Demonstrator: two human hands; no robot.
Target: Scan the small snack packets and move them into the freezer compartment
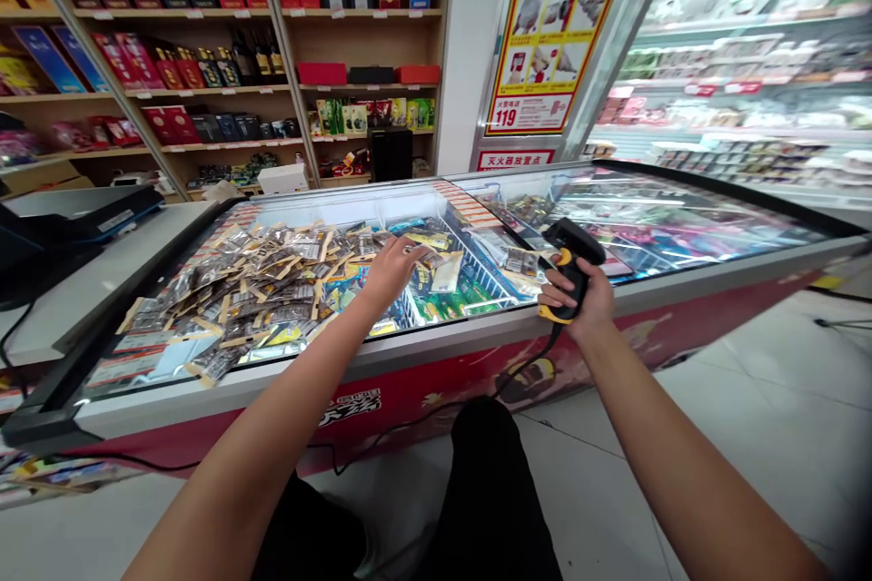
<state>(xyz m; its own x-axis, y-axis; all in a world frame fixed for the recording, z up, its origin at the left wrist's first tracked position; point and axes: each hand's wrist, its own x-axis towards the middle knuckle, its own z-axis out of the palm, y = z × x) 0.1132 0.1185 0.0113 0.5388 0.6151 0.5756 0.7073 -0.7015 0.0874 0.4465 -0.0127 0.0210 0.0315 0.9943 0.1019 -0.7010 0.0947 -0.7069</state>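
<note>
Evidently, the right hand (pixel 594 298) had its fingers wrapped round the handle of a black-and-yellow scanner (pixel 579 245), its head slanting leftward above the freezer (pixel 436 338). The left hand, nearer the packet pile (pixel 272 277) to its left, reached over the surface, fingers loosely bent beside a small packet (pixel 431 260) (whether pinching it, undetermined).

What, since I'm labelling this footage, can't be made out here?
All in the head view:
Whether the left hand grips anything: its own fingers hide the spot.
Part of the scanner: covered by the right hand.
Print on the heaped packets: too small.
Labels on the far-right goods: blurred.
The black device: cut off by the left edge.
</note>
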